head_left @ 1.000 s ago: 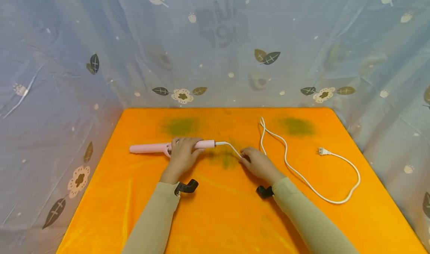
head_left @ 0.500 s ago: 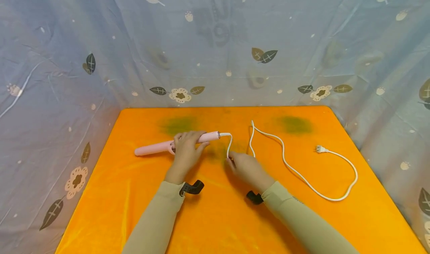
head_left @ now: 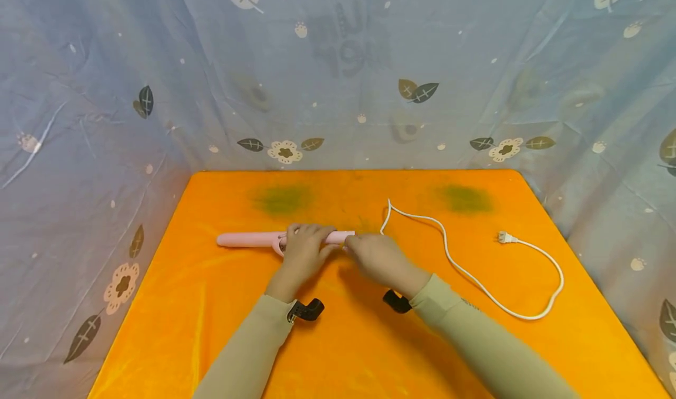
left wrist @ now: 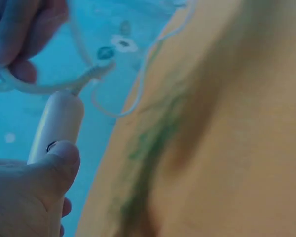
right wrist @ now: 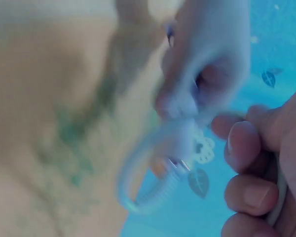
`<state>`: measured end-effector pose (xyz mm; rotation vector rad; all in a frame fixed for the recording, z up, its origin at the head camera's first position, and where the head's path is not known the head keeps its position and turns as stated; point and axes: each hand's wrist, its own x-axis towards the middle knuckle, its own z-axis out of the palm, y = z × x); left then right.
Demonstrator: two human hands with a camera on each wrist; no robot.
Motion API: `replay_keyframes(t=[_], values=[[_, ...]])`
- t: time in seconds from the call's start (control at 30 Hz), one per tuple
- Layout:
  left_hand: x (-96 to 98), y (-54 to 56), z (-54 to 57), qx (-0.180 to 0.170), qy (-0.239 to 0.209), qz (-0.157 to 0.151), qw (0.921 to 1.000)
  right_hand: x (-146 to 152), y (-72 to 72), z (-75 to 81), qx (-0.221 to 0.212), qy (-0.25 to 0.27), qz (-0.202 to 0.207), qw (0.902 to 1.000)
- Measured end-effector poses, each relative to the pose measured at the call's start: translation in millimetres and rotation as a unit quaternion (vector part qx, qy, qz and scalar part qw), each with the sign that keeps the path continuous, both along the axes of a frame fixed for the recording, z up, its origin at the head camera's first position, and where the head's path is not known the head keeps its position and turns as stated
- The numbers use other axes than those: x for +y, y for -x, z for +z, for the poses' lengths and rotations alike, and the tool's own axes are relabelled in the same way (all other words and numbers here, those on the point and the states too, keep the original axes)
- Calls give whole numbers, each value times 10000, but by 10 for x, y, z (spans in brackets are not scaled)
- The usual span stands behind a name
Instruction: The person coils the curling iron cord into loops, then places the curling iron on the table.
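Observation:
A pink curling iron [head_left: 248,240] lies crosswise in the head view, its barrel pointing left. My left hand [head_left: 303,249] grips its handle [left wrist: 59,118], the thumb lying along the side in the left wrist view. Right at the handle's tail end is my right hand [head_left: 380,261], its fingers curled round the white power cord [right wrist: 133,192]. Between the handle and those fingers the cord bends back in a tight loop, seen in both wrist views. In the head view the right hand covers this loop.
The rest of the cord winds to the right over the orange tabletop [head_left: 317,340] and ends in a white two-pin plug [head_left: 507,237]. A patterned grey-blue curtain [head_left: 338,82] stands behind the table and along both sides.
My right hand has moved left with the cord, up to the handle's end. The curling iron has shifted a little right; its tilt of half a second ago has levelled out.

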<state>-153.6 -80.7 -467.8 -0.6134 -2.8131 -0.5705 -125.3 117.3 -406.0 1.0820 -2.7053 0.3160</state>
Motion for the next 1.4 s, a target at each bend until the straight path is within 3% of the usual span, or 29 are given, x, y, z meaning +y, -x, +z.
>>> replay_keyframes(t=[0.23, 0.43, 0.57, 0.77, 1.0, 1.07, 1.2, 1.3, 1.4], values=[[-32, -142, -60, 238, 65, -434, 9988, 101, 150, 180, -368, 591, 350, 9970], [-63, -205, -31, 587, -95, -669, 9960, 177, 246, 208, -870, 998, -135, 9911], [-78, -238, -6, 654, -185, -705, 9952, 217, 257, 197, -1350, 1408, -350, 9802], [-105, -267, 56, 823, -567, -715, 9924, 272, 335, 51, -1951, 2342, -470, 9512], [-115, -269, 95, 1061, -907, -643, 9881, 286, 320, -212, -2367, 2490, -523, 9377], [-112, -264, 92, 1089, -948, -578, 9878, 268, 288, -297, -2360, 2540, -519, 9365], [-90, -243, 89, 1103, -1041, -423, 9875, 223, 204, -450, -1999, 2547, -533, 9446], [-69, -219, 89, 1108, -1052, -257, 9879, 176, 114, -500, -1818, 2517, -647, 9484], [-52, -190, 94, 1043, -1039, -81, 9891, 143, 38, -499, -1922, 2425, -785, 9477]])
